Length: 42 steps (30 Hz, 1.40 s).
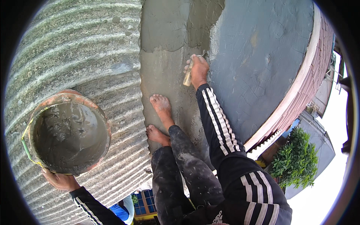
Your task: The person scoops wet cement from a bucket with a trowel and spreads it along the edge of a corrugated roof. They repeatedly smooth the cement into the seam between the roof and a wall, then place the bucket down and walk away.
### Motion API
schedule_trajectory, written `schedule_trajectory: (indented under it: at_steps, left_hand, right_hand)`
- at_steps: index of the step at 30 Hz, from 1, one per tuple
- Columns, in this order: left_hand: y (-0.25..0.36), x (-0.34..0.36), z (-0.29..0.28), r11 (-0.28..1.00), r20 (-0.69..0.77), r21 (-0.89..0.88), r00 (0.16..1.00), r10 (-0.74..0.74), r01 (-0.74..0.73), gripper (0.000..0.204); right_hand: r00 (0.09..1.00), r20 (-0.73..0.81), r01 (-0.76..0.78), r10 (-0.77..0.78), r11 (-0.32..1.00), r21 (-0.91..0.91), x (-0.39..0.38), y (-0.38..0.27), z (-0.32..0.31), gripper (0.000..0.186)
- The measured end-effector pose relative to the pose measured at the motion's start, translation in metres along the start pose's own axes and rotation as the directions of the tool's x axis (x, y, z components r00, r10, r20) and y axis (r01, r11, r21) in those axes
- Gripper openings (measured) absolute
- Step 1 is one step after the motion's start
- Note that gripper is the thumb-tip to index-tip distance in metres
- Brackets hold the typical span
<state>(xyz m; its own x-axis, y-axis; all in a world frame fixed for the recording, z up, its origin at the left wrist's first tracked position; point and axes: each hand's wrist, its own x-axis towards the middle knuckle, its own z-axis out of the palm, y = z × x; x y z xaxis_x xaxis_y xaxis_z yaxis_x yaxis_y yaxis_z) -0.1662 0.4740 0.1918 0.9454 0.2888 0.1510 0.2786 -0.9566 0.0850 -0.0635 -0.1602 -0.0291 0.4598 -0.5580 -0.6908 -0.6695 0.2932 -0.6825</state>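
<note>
My right hand (198, 69) grips the wooden handle of a trowel (188, 75) and presses it against wet grey cement (168, 63) where it meets a smooth blue-grey wall surface (258, 56). My left hand (62, 180) holds the near rim of a red-brown bucket (101, 116) that rests on a corrugated roof sheet (75, 48). The bucket is coated inside with wet mortar and has a yellow-green handle along its left edge. My bare feet (161, 107) stand on the cement strip between roof sheet and wall.
A pink ribbed edge (300, 86) borders the wall surface at right. Beyond it lie a green bushy plant (296, 157), a lower roof and bright ground far below. A blue-framed window (144, 204) shows under my legs.
</note>
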Motion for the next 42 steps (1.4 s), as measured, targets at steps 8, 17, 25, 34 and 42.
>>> schedule_trajectory:
  at_steps: [8, 17, 25, 34, 42]
  left_hand:
    - [-0.016, -0.008, 0.006, 0.922, -0.067, 0.264, 0.948, 0.312, -0.284, 0.064]
    - [-0.009, -0.006, 0.002, 0.970, -0.027, 0.122, 0.976, 0.216, -0.211, 0.068]
    - [0.006, -0.001, 0.003, 0.948, -0.072, 0.216, 0.965, 0.253, -0.233, 0.053]
    - [0.012, -0.003, 0.004, 0.990, -0.051, 0.084, 0.992, 0.118, -0.114, 0.054]
    - [-0.001, -0.005, 0.014, 0.999, -0.043, -0.032, 0.999, 0.013, -0.014, 0.031]
  right_hand:
    - [0.996, 0.084, 0.009, 0.002, 0.991, -0.132, -0.009, -0.020, 0.000, 0.019]
    - [0.998, 0.011, -0.058, 0.062, 0.972, -0.228, 0.099, 0.008, 0.051, 0.028]
    - [0.998, 0.036, 0.050, -0.048, 0.997, -0.050, 0.044, -0.016, 0.016, 0.021]
    - [0.999, -0.004, -0.041, 0.041, 0.999, -0.029, -0.056, -0.022, -0.016, 0.020]
    - [0.995, 0.060, -0.074, 0.082, 0.989, -0.126, -0.007, -0.046, -0.003, 0.023]
